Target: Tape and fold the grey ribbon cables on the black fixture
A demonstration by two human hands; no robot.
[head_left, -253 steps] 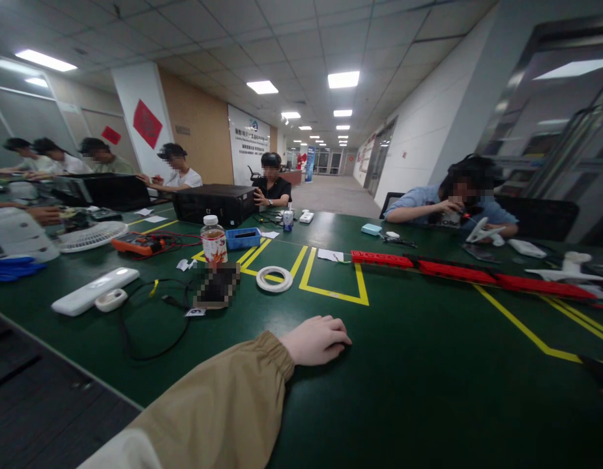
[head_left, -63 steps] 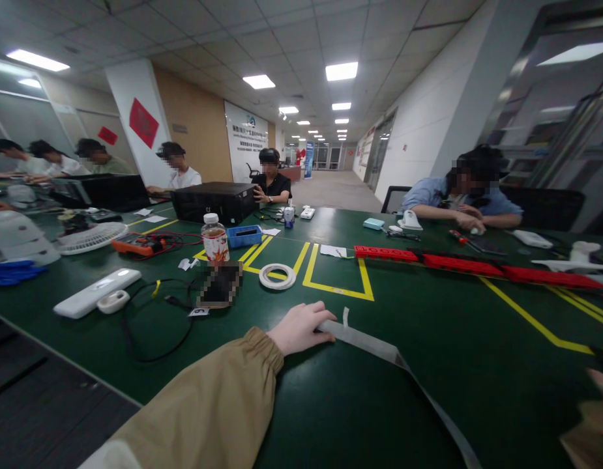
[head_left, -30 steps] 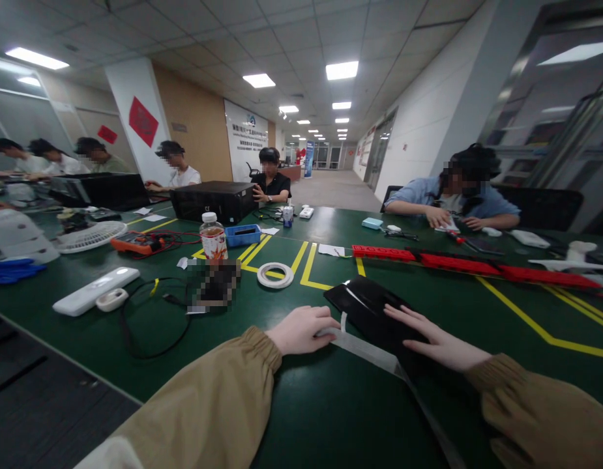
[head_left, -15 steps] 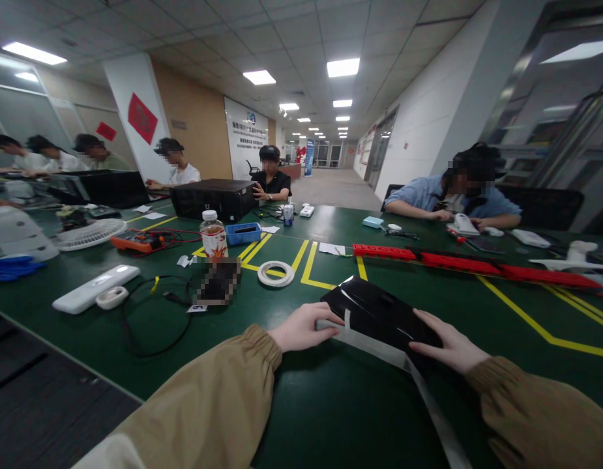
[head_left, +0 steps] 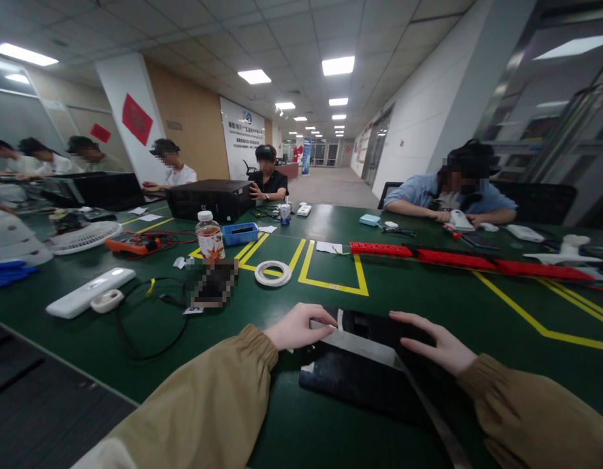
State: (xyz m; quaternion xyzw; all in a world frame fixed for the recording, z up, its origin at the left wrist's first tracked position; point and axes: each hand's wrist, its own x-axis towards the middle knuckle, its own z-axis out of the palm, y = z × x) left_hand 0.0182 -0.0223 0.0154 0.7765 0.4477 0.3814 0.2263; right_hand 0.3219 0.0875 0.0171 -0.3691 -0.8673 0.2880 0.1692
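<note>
A flat black panel [head_left: 350, 381] lies on the green table in front of me. Across it runs a pale grey strip [head_left: 364, 345], whose far end trails down toward the bottom edge. The thumb and fingers of my left hand [head_left: 301, 327] pinch the strip's left end at the panel's upper left. My right hand [head_left: 441, 345] rests on the panel's upper right with fingers spread. A short white tape piece sits upright beside my left fingertips.
A tape roll [head_left: 272, 273], a bottle [head_left: 210, 238] and a blue tray [head_left: 240, 232] stand beyond. Red strips [head_left: 452, 259] run across the right. White devices [head_left: 90, 293] and a looped cable lie left. Other people sit around the table.
The black piece has tipped toward me and now lies flatter and nearer, uncovering the yellow marking behind it. My right hand has shifted slightly left. The view has moved a little.
</note>
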